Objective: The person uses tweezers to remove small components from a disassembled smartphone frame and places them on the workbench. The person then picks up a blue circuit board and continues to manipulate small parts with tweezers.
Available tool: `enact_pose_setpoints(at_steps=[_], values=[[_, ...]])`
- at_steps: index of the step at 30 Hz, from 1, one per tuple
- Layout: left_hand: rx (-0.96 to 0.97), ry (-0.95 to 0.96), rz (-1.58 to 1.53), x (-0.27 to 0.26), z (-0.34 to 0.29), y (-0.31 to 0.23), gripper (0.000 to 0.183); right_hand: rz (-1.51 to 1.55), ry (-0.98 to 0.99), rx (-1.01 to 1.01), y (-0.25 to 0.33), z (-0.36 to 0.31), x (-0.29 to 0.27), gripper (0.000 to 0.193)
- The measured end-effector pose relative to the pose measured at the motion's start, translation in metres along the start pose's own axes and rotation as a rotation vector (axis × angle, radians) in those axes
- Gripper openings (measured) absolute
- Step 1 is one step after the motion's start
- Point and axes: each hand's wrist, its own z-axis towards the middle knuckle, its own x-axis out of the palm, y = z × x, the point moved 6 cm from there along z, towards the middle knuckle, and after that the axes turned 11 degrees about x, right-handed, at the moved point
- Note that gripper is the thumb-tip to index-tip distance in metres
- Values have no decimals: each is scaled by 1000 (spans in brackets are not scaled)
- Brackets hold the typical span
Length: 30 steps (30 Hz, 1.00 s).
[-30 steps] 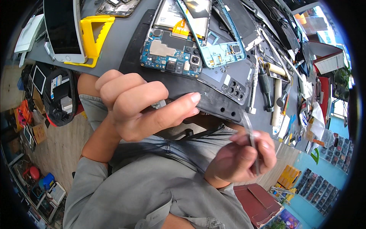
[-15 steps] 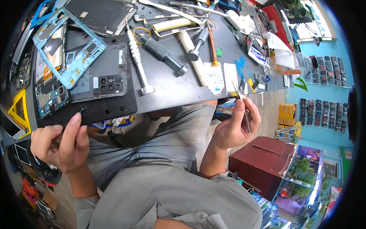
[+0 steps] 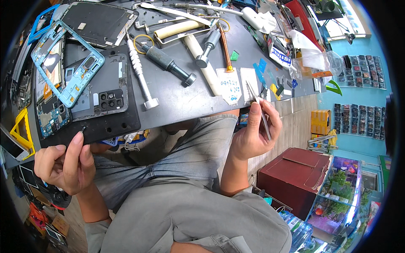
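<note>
My left hand [image 3: 67, 168], at the front left edge of the bench, has its fingers curled. A small dark part [image 3: 83, 129], too small to name, is pinched at one fingertip. My right hand [image 3: 256, 134] is closed around metal tweezers [image 3: 263, 118], whose tips point up toward the paper slips on the bench. Beyond my left hand lies a black mat [image 3: 101, 128]. On and beside it are a phone back housing with camera rings [image 3: 110, 99], a light blue phone frame [image 3: 69, 97] and a blue circuit board [image 3: 52, 117].
A silver screwdriver [image 3: 141, 76], dark cylindrical tools [image 3: 168, 65] and a cream rod [image 3: 202, 65] lie across the bench. Paper slips [image 3: 228, 86] and blue scraps [image 3: 259, 71] are at right. Below stands a dark red box [image 3: 293, 170], near an aquarium [image 3: 337, 189].
The bench and things on it have shifted slightly left in view. My right hand and the tweezers have moved a little left and down; my left hand keeps its pose.
</note>
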Motion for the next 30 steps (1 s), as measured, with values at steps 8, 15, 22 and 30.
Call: enact_pose_setpoints(at_steps=[8, 15, 22, 30], values=[[-8, 4, -16, 1, 1, -1, 20, 0, -20, -25, 5, 4, -3, 30], [-47, 83, 79, -3, 0, 1, 25, 84, 55, -57, 33, -5, 7, 32], [-63, 12, 53, 0, 1, 3, 29, 235, 450, -174, 88, -51, 65, 38], [-92, -18, 29, 1, -3, 3, 27, 202, 699, -249, 115, -71, 121, 49]])
